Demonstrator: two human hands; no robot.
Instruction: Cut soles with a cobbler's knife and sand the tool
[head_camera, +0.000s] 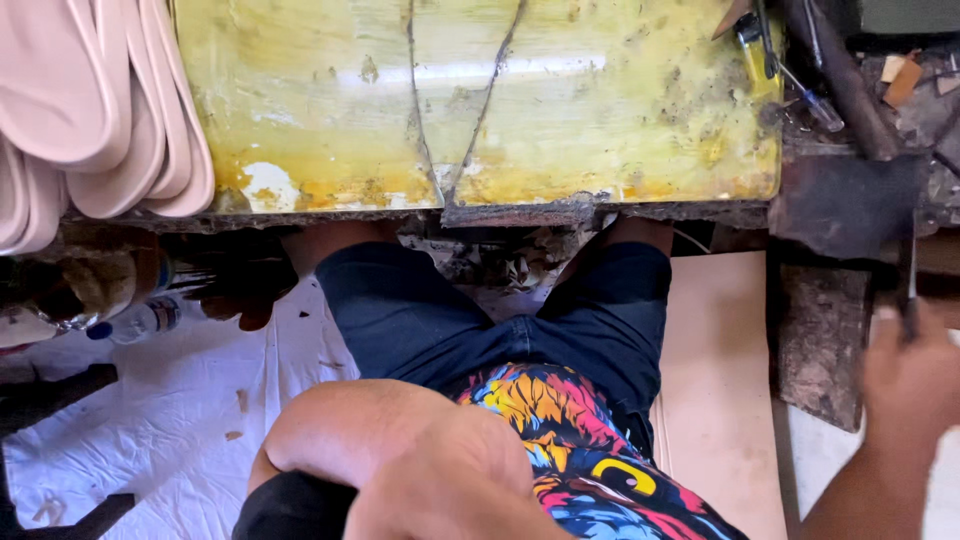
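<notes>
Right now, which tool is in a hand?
The thin dark tool at the right edge: the right hand grips it. The other tools lie untouched at the worktop's top right corner.

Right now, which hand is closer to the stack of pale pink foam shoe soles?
Left. The left hand is low in the middle, near the person's lap, below and right of the pale pink foam shoe soles. The right hand is at the far right edge, gripping a thin tool.

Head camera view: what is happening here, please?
A person sits at a yellow, stained worktable. The right hand, blurred, grips a thin dark tool at the table's right side. The left hand rests near the lap, holding nothing visible. Pink shoe soles lie stacked at the left corner.
</notes>
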